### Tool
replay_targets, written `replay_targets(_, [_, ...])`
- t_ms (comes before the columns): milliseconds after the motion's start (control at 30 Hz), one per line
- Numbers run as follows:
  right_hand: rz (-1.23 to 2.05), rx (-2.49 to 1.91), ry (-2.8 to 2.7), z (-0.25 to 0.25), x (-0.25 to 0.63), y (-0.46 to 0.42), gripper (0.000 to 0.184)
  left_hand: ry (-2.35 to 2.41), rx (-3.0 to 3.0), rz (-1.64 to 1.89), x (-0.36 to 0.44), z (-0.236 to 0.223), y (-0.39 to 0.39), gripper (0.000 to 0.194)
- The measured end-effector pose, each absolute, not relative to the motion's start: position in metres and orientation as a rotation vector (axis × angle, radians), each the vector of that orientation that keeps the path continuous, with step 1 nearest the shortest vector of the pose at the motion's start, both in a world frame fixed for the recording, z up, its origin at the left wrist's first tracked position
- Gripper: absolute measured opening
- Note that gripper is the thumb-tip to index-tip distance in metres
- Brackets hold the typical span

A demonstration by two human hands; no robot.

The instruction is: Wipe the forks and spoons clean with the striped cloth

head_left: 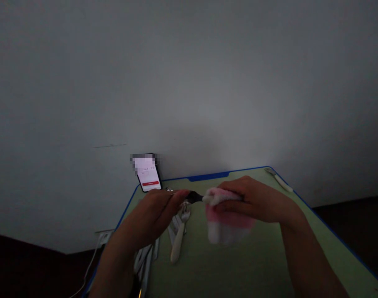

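Note:
My left hand is closed in a pinch on a dark-ended utensil held level above the table. My right hand is closed on a pink and white cloth, which wraps the utensil's other end and hangs down below the fingers. Under the hands, a white-handled fork and several other pieces of cutlery lie on the pale green table. The scene is dim and the utensil's type is hard to make out.
A phone with a lit screen leans against the grey wall at the table's back left corner. One white-handled utensil lies at the back right corner. The table has a blue rim. A white cable hangs off the left side.

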State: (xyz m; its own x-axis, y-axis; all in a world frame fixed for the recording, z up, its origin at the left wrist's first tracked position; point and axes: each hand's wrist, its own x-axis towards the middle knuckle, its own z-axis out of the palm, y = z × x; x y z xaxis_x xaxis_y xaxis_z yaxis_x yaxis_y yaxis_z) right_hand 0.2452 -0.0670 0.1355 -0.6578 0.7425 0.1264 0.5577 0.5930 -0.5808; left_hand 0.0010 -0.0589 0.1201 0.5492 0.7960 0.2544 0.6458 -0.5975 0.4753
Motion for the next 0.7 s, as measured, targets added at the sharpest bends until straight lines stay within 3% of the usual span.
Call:
replay_targets(233, [0.696, -1.125, -2.435, 0.139, 0.253, -0.072, 0.027, 1.244, 2.434, 0.771, 0.009, 0.118, -0.056, 0.041])
replay_targets(700, [0.546, -1.097, -2.509, 0.126, 0.221, -0.071, 0.024, 1.17, 2.681, 0.7, 0.031, 0.119, -0.07, 0.038])
